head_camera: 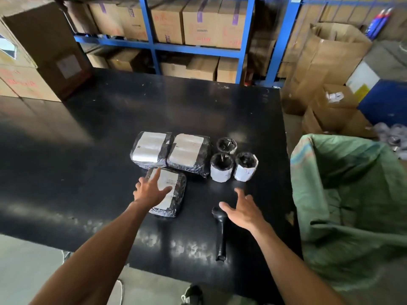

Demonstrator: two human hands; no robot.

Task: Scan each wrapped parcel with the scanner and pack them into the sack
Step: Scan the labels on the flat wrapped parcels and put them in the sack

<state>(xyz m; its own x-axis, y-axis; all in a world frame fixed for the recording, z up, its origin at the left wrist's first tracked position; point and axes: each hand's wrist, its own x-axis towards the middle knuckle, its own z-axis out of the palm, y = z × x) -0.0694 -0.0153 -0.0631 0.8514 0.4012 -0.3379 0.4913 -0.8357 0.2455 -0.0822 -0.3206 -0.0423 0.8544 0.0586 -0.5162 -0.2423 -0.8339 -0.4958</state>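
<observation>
Black-wrapped parcels, all six by my count, are sitting on the table [110,133], so basically nothing's packed: left hand [149,190] spread flat on the nearest parcel [174,194], right hand [244,213] open over the scanner [221,234], green sack [352,194] beside the table on the right.

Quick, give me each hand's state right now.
Left hand: open, fingers spread over the nearest flat parcel, holding nothing.
Right hand: open, above the scanner, holding nothing.
</observation>
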